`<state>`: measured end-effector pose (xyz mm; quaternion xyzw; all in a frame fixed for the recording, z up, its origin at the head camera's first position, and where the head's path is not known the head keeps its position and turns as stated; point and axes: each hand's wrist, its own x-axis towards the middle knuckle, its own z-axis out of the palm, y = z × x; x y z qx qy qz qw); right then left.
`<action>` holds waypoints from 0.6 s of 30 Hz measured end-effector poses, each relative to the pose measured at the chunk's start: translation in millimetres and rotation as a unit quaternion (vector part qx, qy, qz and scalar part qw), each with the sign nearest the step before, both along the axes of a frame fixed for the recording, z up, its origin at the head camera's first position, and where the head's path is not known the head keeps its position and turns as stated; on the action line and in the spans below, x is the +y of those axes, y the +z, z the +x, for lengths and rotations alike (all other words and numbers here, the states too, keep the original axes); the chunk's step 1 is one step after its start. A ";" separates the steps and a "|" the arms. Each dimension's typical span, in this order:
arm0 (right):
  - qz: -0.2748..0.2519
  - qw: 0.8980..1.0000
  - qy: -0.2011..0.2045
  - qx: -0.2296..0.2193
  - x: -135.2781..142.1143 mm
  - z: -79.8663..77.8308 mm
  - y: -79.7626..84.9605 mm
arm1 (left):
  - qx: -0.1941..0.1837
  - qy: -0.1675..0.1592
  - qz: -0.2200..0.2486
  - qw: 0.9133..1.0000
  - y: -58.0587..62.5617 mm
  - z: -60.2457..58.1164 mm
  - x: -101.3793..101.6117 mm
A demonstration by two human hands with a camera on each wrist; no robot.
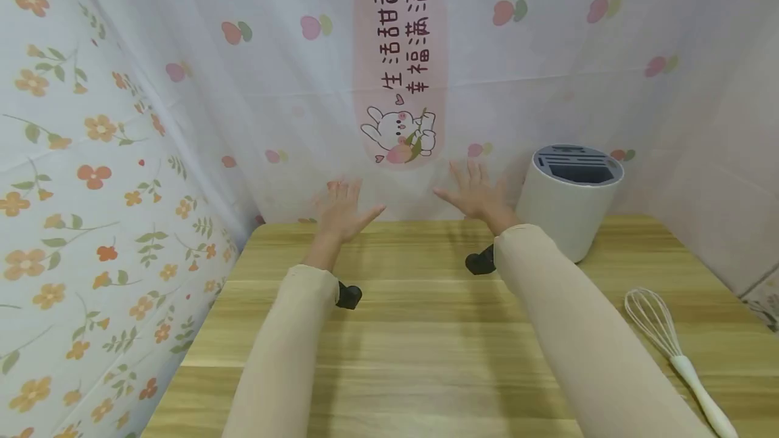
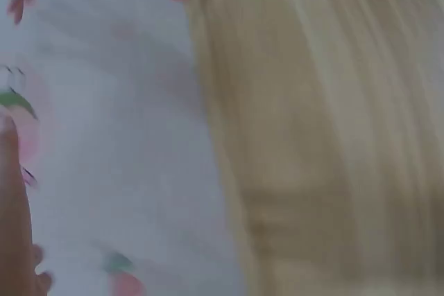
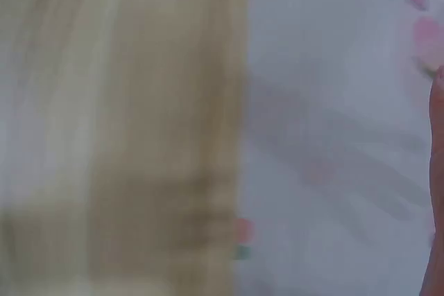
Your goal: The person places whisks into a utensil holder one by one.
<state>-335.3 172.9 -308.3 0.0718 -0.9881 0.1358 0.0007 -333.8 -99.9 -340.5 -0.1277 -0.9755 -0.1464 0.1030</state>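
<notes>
Both arms reach forward over a wooden table (image 1: 402,330) toward its far edge. My left hand (image 1: 342,213) has its fingers spread and thumb out, with nothing in it. Likewise spread and holding nothing, my right hand (image 1: 476,193) is beside a white cylindrical holder (image 1: 556,211) with a grey slotted top. A whisk (image 1: 675,350) with a white handle lies at the table's right, below the holder. In the left wrist view part of the left hand (image 2: 14,220) shows at the left edge; the right wrist view catches a strip of the right hand (image 3: 437,185).
A white curtain (image 1: 292,100) with fruit prints and a pink rabbit panel (image 1: 400,39) hangs behind the table's far edge. Flowered cloth (image 1: 91,222) covers the left side. Black wrist mounts (image 1: 349,296) stick out from the sleeves.
</notes>
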 end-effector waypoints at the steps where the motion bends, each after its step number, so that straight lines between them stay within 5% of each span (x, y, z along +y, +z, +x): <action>1: -0.014 1.000 0.012 0.010 7.2 -1.7 8.0 | 0.010 -0.018 0.020 1.000 6.1 -0.3 9.2; 5: -0.066 0.996 0.041 0.035 44.2 2.1 54.1 | 0.006 -0.096 0.143 0.985 37.2 2.3 58.2; 10: -0.079 0.996 0.031 0.032 106.3 21.8 99.4 | -0.047 -0.158 0.286 0.944 67.5 4.1 127.6; 13: -0.088 0.995 0.018 0.037 143.3 31.6 107.3 | -0.083 -0.177 0.335 0.922 75.9 2.3 162.5; 18: -0.089 0.996 -0.015 0.029 194.7 42.5 95.0 | -0.133 -0.176 0.358 0.907 74.4 -3.5 204.9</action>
